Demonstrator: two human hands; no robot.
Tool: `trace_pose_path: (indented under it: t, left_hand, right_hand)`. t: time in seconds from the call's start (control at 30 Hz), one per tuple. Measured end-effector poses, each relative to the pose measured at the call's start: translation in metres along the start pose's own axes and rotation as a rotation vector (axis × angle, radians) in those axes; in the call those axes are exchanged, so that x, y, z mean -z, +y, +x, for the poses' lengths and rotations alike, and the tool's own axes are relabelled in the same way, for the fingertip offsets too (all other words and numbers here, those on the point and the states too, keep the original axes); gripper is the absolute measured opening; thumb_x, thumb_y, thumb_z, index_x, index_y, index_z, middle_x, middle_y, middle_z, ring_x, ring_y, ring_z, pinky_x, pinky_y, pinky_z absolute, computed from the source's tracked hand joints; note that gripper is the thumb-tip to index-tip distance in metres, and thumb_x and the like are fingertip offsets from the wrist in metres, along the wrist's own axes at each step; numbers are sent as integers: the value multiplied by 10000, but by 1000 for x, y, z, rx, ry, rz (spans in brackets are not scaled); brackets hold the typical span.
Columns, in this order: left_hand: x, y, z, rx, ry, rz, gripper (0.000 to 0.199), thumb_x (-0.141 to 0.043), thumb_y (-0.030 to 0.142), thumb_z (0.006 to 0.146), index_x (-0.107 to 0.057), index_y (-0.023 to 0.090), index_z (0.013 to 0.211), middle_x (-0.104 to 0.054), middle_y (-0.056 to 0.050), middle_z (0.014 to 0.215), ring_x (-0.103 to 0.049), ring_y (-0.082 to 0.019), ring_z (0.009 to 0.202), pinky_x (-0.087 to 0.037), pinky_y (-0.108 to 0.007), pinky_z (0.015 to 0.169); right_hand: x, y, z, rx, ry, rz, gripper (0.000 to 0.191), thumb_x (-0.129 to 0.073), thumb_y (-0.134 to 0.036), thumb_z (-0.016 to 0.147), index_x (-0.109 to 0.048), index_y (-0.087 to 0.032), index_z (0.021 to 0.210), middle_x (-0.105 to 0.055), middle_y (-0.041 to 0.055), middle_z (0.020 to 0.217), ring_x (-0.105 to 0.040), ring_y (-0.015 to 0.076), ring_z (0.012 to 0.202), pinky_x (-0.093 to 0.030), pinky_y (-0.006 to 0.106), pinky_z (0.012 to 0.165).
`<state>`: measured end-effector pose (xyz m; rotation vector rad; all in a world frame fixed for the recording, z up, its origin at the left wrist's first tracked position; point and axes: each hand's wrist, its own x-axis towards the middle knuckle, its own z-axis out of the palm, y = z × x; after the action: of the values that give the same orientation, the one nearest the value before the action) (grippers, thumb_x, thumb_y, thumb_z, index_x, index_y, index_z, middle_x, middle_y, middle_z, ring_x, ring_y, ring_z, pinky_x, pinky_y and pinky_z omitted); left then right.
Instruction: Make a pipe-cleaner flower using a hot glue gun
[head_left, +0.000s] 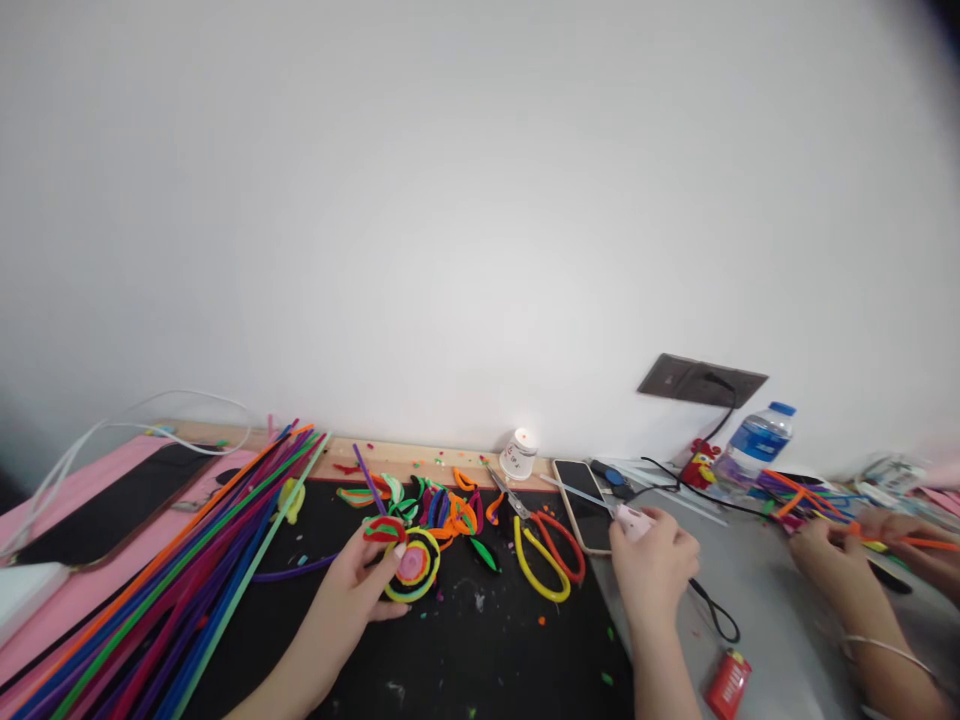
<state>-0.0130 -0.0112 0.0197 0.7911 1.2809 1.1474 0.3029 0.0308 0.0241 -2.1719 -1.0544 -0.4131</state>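
Observation:
Between the thumb and fingers of my left hand [367,575] is a round coiled piece [412,563] in pink, orange, black and yellow, with a small red and green loop [385,529] at its upper left. My right hand [651,545] is closed around a small pale pink tool [634,521], held beside a phone [581,505]. Several bent, colourful fuzzy pieces [450,510] lie on the black mat [517,650] behind my left hand. Scissors [541,545] with one yellow and one red handle rest between my hands.
A bundle of long colourful stems [172,560] lies at left, near a tablet-like black panel [112,505]. A paper cup [518,454] stands by the wall. At right are a red lighter [728,684], a water bottle [756,445], cables, and another person's hands [832,555] holding stems.

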Motion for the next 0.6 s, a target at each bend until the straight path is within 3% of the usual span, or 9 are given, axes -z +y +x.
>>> trace_pose_path:
  t: [0.07, 0.13, 0.33, 0.47, 0.6]
  left_hand:
    - [1, -1, 0, 2, -12, 1, 456, -674, 440, 645, -520, 197, 1000, -663, -72, 998, -638, -272, 912, -575, -306, 536]
    - [1, -1, 0, 1, -13, -3, 462, -676, 445, 641, -528, 199, 1003, -666, -73, 1002, -640, -276, 913, -571, -304, 530]
    - [1, -2, 0, 5, -30, 1, 426, -663, 432, 667, -529, 191, 992, -660, -81, 1020, -643, -270, 906, -567, -297, 532]
    - [0, -2, 0, 14, -43, -1, 413, -664, 430, 669, -536, 193, 982, -667, -77, 1014, -651, -265, 890, -570, -305, 539]
    - [0, -2, 1, 19, -50, 10, 413, -656, 424, 676, -532, 185, 990, -657, -86, 1028, -637, -268, 914, -567, -300, 542]
  right_hand:
    - [-2, 8, 0, -156, -40, -81, 592, -595, -385, 656, -459, -78, 1143, -447, 273, 1110, -491, 428, 975, -430, 495, 727]
    - [-5, 13, -1, -219, -92, -86, 722, -627, -402, 628, -379, -46, 1205, -417, 302, 1133, -491, 436, 981, -430, 500, 733]
    - [-4, 19, 3, -286, -274, 85, 785, -632, -342, 587, -297, -49, 1232, -381, 311, 1171, -343, 432, 1153, -420, 470, 764]
    - [3, 17, 5, -291, -258, 111, 725, -593, -289, 571, -334, -54, 1206, -407, 287, 1176, -308, 422, 1180, -413, 479, 799]
    - [11, 9, 9, -232, -104, 171, 627, -615, -323, 569, -439, -76, 1118, -488, 256, 1116, -370, 413, 1158, -390, 478, 890]
